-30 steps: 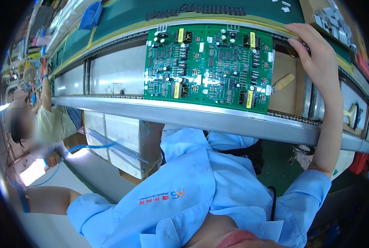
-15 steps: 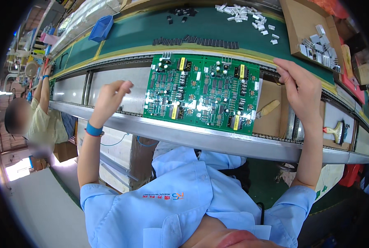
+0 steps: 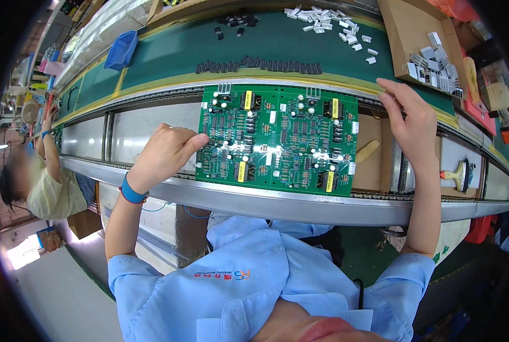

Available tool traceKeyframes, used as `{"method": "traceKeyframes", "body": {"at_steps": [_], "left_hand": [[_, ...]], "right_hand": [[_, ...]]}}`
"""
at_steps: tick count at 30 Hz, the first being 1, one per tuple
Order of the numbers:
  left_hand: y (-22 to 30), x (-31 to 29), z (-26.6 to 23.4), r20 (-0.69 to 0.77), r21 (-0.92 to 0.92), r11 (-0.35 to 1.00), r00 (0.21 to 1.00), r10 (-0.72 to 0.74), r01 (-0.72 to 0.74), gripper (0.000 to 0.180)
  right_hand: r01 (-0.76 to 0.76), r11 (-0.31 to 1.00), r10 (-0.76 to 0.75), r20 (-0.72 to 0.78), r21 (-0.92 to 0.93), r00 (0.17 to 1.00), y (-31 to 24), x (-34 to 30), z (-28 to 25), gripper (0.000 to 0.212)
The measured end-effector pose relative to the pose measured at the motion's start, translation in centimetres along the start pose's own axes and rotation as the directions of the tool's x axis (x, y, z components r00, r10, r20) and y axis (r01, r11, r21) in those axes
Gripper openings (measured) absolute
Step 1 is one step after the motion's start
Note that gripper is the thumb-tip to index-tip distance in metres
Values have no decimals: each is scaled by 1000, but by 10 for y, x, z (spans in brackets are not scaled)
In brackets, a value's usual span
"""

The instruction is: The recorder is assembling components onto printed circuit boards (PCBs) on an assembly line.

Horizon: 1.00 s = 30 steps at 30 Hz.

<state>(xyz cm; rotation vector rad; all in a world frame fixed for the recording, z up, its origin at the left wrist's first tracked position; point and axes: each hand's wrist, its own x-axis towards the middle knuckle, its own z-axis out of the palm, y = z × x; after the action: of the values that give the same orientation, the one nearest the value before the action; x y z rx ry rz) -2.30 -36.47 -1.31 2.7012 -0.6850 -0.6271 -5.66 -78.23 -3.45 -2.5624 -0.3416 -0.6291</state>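
Note:
A green circuit board (image 3: 277,165) made of two matching halves lies across the rails in front of me. Metal heat sinks, yellow-labelled transformers and small capacitors crowd its face. At its left edge is my left hand (image 3: 166,153), fingers curled and thumb reaching onto the board; the fingertips are hidden beneath the hand. My right hand (image 3: 411,117) hovers beyond the board's upper right corner, thumb and forefinger apart, with nothing visible between them. Above the board, black components (image 3: 291,67) stand in a row on the green bench mat (image 3: 180,43).
Loose white parts (image 3: 317,23) lie on the mat beside a cardboard box (image 3: 394,34) holding metal heat sinks (image 3: 437,65). A blue bin (image 3: 121,50) sits at the left. A yellowish handle (image 3: 368,150) and a brush (image 3: 464,175) lie right of the board. Another person (image 3: 52,176) works far left.
My left hand has come right to the board's left edge, its thumb now over it. The board sits slightly further right along the rails. The right hand has barely moved.

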Motion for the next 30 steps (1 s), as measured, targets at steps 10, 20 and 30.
{"method": "traceKeyframes", "body": {"at_steps": [10, 20, 30], "left_hand": [[16, 23, 0, -199, 321, 936, 955, 218, -146, 49], [2, 70, -33, -586, 46, 999, 810, 31, -4, 39], [-15, 72, -22, -551, -82, 996, 831, -80, 41, 41]], "right_hand": [[110, 937, -118, -4, -331, 993, 48, 32, 35, 15], [137, 895, -147, 9, -425, 989, 65, 39, 53, 13], [172, 877, -208, -30, -448, 978, 55, 40, 51, 16]]}}
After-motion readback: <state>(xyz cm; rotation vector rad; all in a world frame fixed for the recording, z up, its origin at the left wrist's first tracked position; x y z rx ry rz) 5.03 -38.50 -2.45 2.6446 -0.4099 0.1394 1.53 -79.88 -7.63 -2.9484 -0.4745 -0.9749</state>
